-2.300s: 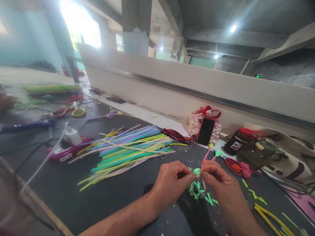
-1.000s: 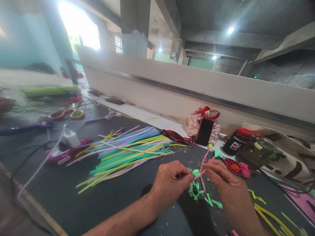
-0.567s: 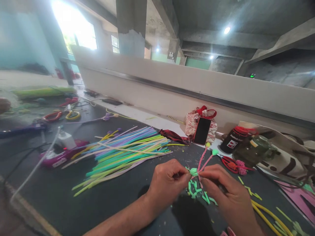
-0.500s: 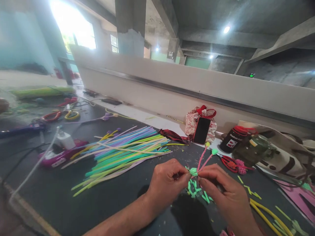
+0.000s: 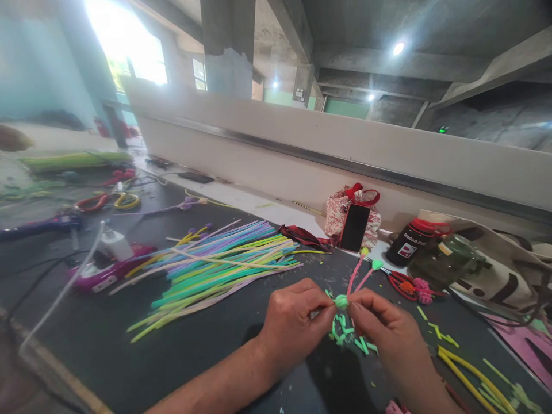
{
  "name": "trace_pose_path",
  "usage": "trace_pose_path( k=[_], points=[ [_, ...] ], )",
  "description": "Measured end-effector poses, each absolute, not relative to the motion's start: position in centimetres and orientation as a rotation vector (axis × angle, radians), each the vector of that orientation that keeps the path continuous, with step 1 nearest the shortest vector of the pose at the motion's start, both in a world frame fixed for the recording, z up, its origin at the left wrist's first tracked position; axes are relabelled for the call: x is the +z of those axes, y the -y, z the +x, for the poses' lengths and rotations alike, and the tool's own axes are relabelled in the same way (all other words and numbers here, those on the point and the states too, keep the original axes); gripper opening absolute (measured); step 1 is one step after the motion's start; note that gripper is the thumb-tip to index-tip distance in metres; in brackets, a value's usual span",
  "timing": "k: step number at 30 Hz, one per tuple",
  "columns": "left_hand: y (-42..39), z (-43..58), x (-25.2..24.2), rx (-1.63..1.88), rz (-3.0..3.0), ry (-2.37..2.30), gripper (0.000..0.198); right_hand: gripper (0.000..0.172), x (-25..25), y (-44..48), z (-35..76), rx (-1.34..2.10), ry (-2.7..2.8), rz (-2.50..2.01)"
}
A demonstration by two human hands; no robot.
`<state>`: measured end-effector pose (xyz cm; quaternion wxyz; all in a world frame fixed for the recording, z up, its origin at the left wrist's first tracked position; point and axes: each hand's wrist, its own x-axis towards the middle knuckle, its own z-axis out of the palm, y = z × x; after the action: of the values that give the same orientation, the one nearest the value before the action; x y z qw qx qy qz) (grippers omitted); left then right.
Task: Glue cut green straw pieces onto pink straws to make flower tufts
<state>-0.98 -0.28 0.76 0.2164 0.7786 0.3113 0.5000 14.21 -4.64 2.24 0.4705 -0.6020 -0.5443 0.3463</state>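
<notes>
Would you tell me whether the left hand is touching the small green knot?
Touching: the head view shows the left hand pinching the green knot, no gap, with the right hand on its other side.

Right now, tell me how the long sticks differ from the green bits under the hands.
The long sticks are many-coloured, full-length and lie roughly parallel, left of the left hand. The green bits are one colour, short and scattered, under the pink-stemmed piece pinched by that hand and the right hand. Both rest on the dark table.
</notes>
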Motion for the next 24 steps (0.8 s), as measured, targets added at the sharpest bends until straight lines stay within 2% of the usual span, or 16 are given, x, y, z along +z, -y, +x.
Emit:
trace_pose_path(
  k=[8, 17, 24],
  points=[
    [0.28, -0.99, 0.78, 1.429, 2.174, -0.842, 0.018, 0.025, 1.12, 3.97, 14.02, 1.23, 0.952, -1.289],
    [0.44, -1.01, 0.83, 1.434, 2.154, -0.831, 0.018, 0.013, 1.63, 4.68, 13.32, 1.353, 0.824, -1.169],
    [0.38, -1.12, 0.88, 1.391, 2.049, -0.869, 0.017, 0.02, 1.53, 4.65, 13.62, 1.303, 0.804, -1.19]
  ],
)
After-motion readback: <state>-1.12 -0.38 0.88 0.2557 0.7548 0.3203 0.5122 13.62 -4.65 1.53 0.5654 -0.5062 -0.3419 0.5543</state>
